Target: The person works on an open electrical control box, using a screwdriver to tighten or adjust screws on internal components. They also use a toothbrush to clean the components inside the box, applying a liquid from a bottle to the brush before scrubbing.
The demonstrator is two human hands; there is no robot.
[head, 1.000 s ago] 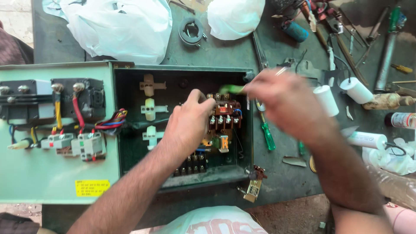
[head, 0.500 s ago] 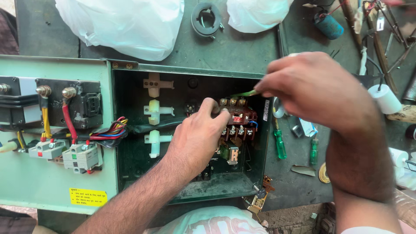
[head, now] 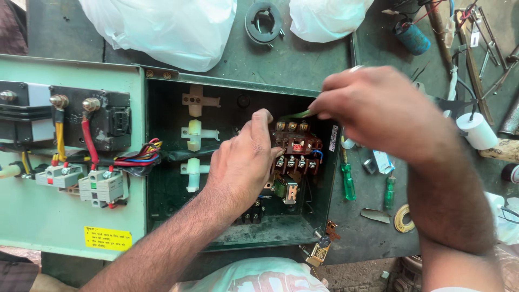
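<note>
An open green metal electrical box (head: 173, 216) lies on the bench, its lid swung out to the left. Inside it sits a brown and red contactor block (head: 294, 146) with rows of screw terminals. My left hand (head: 243, 162) rests on the left side of that block, fingers curled against it. My right hand (head: 378, 111) is above the block's top right corner and pinches a thin green piece (head: 297, 114), whose tip touches the top terminal row. What the green piece is cannot be told. Three white plastic supports (head: 197, 135) stand in the box to the left.
The lid (head: 32, 216) carries fuse holders, terminal blocks and a coloured wire bundle (head: 138, 154). Two green-handled screwdrivers (head: 347, 181) lie right of the box, with a tape roll (head: 404, 218) and white tape rolls (head: 476, 130). White plastic bags (head: 162, 27) lie beyond; tools clutter the far right.
The view has shifted so the box sits further right and lower. Both hands stay at the contactor; my right hand has dropped slightly with the green piece toward the top terminals.
</note>
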